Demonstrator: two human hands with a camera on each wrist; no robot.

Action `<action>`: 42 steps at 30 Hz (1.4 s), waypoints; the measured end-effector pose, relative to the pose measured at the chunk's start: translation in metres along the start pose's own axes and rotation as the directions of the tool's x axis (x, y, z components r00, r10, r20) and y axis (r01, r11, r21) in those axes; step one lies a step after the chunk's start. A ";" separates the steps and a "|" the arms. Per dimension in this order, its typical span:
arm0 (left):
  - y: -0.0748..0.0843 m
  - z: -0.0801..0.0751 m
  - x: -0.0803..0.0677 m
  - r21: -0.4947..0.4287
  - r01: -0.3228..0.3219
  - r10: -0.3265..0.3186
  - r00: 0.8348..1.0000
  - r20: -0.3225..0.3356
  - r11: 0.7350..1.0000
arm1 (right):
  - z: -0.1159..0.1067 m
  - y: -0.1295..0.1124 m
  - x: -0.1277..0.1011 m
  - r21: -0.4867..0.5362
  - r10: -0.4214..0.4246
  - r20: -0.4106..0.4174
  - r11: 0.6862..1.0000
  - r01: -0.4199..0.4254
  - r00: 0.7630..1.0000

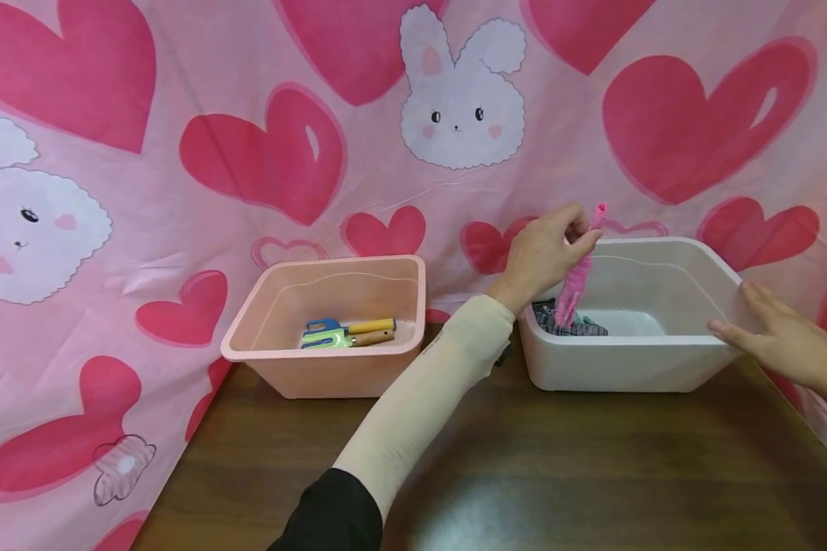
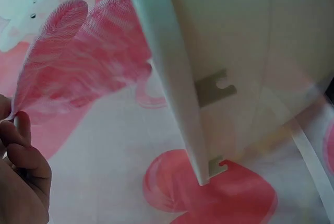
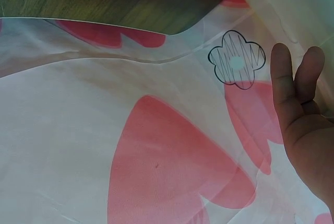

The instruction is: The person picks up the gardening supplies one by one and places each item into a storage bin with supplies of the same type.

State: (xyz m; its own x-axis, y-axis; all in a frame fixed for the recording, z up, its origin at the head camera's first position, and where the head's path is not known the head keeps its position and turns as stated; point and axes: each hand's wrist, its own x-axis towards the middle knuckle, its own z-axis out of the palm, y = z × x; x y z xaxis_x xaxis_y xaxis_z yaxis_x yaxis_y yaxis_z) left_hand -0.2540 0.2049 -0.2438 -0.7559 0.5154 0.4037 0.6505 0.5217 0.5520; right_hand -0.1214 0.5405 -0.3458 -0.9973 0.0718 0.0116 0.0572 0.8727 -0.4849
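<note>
My left hand [image 1: 547, 249] pinches a pink knit glove [image 1: 574, 291] near its upper end, above the left part of a white plastic bin [image 1: 634, 363]. The glove hangs down into the bin, its lower end over a dark grey patterned cloth item [image 1: 586, 329]. In the left wrist view the pink glove [image 2: 78, 62] stretches from the fingertips toward the bin's rim [image 2: 167, 78]. My right hand [image 1: 786, 337] rests at the bin's right rim with fingers extended. Two straight fingers [image 3: 284, 78] of it show in the right wrist view.
A peach bin [image 1: 331, 375] stands to the left on the brown wooden table [image 1: 524, 467]. Inside it lie a green fork [image 1: 331, 339] with a wooden handle and a blue tool [image 1: 322, 324] with a yellow handle. A pink heart-print cloth [image 1: 248, 46] hangs behind.
</note>
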 end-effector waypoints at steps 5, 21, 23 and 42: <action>-0.005 0.004 0.000 0.098 -0.068 0.065 0.997 0.033 0.993 | -0.001 -0.002 0.000 -0.002 0.007 0.003 1.000 -0.007 1.000; -0.011 0.018 -0.003 0.429 -0.242 0.204 0.970 0.134 0.870 | -0.001 -0.002 0.002 -0.001 -0.015 -0.006 1.000 0.015 1.000; -0.011 0.020 -0.004 0.474 -0.243 0.194 0.969 0.151 0.846 | -0.002 -0.002 0.002 -0.003 -0.013 -0.004 1.000 0.013 1.000; 0.016 0.054 -0.018 0.462 -0.360 0.175 0.902 0.395 0.810 | -0.002 -0.001 0.002 -0.010 -0.011 0.002 1.000 0.011 1.000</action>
State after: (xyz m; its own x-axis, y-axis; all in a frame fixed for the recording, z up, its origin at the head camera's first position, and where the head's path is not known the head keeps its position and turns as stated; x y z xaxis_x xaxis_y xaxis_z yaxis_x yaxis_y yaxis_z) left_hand -0.2258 0.2402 -0.2817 -0.5385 0.8248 0.1721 0.8334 0.5515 -0.0356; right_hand -0.1234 0.5410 -0.3434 -0.9980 0.0612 0.0148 0.0468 0.8783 -0.4759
